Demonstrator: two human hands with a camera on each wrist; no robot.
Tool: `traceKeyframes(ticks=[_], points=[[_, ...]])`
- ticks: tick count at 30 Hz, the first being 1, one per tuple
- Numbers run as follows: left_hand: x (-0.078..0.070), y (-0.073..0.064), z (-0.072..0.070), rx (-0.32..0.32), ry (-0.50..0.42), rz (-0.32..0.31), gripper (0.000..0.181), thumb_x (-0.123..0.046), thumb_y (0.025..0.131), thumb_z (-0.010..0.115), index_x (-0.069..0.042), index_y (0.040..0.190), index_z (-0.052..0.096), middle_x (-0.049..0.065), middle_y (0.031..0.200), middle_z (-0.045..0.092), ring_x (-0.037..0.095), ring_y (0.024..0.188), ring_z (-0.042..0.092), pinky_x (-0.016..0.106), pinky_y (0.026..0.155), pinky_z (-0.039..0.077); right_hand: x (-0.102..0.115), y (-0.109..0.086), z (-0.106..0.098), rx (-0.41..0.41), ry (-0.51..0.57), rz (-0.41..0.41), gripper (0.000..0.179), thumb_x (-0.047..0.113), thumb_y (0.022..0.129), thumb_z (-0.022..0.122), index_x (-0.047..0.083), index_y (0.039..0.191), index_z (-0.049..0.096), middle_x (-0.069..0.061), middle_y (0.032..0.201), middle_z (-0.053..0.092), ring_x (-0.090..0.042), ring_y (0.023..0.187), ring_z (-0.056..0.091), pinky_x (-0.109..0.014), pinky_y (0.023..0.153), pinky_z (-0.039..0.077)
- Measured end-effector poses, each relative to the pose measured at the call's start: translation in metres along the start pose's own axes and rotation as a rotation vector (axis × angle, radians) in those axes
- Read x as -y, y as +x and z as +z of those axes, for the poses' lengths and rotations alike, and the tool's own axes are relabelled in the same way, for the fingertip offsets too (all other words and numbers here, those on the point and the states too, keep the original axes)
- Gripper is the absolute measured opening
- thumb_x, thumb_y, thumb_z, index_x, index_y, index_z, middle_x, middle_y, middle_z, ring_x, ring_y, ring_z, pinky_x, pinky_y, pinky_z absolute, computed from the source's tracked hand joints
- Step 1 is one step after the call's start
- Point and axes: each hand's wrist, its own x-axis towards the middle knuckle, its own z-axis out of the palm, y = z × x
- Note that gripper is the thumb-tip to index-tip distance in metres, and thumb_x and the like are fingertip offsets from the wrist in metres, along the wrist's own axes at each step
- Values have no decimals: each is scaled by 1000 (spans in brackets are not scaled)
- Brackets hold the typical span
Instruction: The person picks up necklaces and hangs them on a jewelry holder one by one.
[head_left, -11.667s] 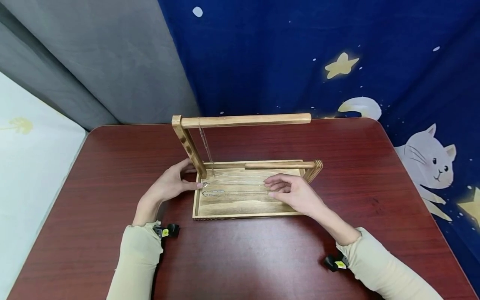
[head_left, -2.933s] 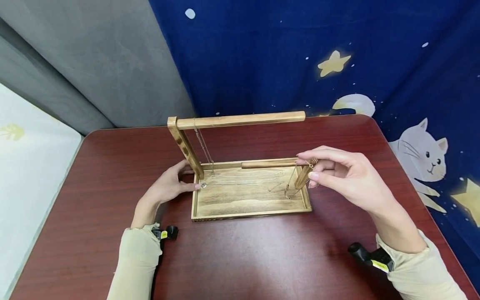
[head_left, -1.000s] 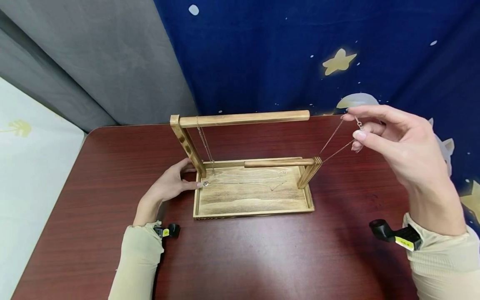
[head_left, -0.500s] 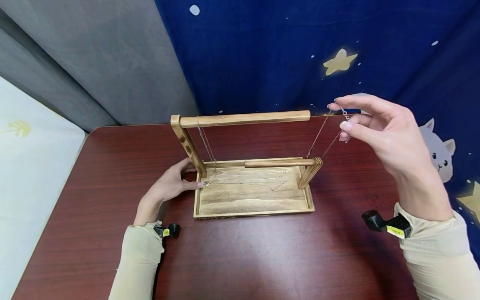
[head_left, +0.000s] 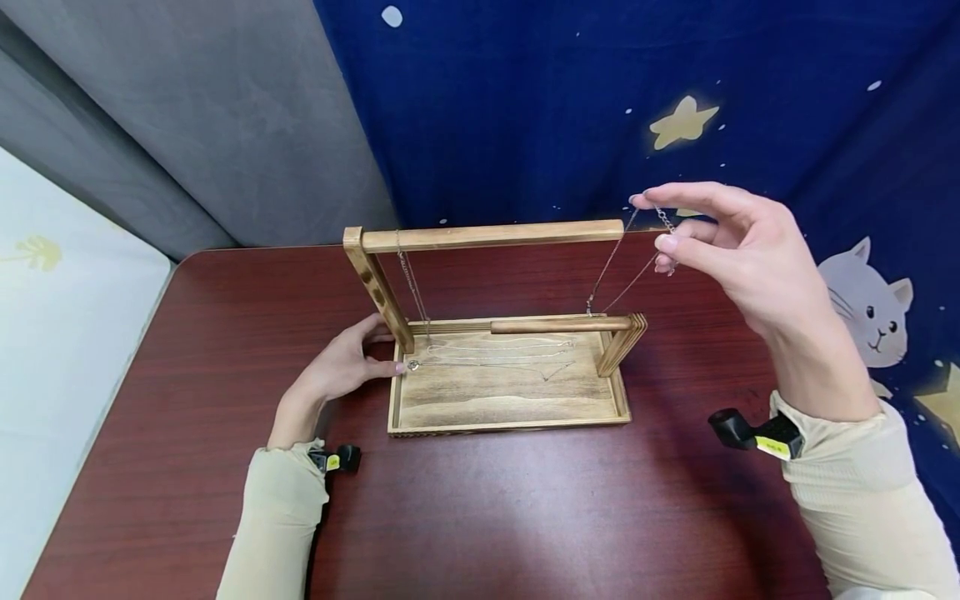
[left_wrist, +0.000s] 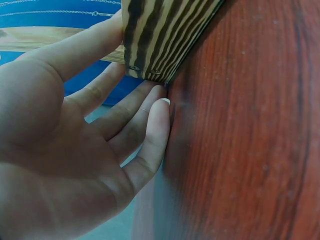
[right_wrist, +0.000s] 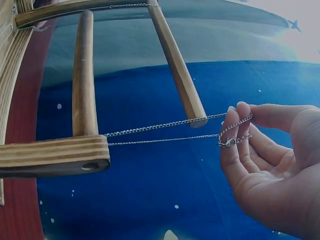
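Observation:
A wooden jewelry stand [head_left: 510,408] has a tray base, a tall upper bar [head_left: 487,237] and a lower bar [head_left: 558,326]. My left hand [head_left: 341,367] holds its left end, thumb on the tray rim and fingers behind the post. In the left wrist view, the left hand's fingers [left_wrist: 102,87] meet the striped end piece [left_wrist: 160,40]. My right hand [head_left: 738,242] pinches a silver chain necklace [head_left: 603,275] just right of the upper bar's free end. Its loop hangs down behind the lower bar. A clasp [right_wrist: 229,142] shows by the fingers in the right wrist view.
Another necklace [head_left: 408,275] hangs from the upper bar's left end. Several thin necklaces [head_left: 495,357] lie stretched along the tray. The stand sits on a dark red table [head_left: 487,517], with grey and blue curtains [head_left: 525,108] behind.
Earlier the right hand lifted the necklace from the tray and out to the right. Over the last second it has moved left, nearer the upper bar's end. The left hand stays put.

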Motion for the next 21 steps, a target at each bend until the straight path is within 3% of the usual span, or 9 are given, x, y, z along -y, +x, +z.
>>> traceKeyframes(ticks=[7, 21], points=[[-2, 1, 0, -2, 3, 10, 69, -7, 84, 80, -3, 143, 45, 19, 133, 58, 31, 128, 51, 45, 97, 47, -4, 6, 5, 39, 28, -27, 42, -15, 88, 63, -9, 130, 59, -18, 129, 64, -21, 72, 67, -26, 71, 55], [-1, 0, 0, 4, -8, -4, 70, -8, 84, 81, -5, 143, 45, 17, 133, 58, 30, 128, 52, 39, 93, 50, -9, 14, 20, 113, 91, -14, 41, -17, 88, 62, -7, 128, 60, -18, 126, 65, -24, 77, 69, -28, 73, 57]])
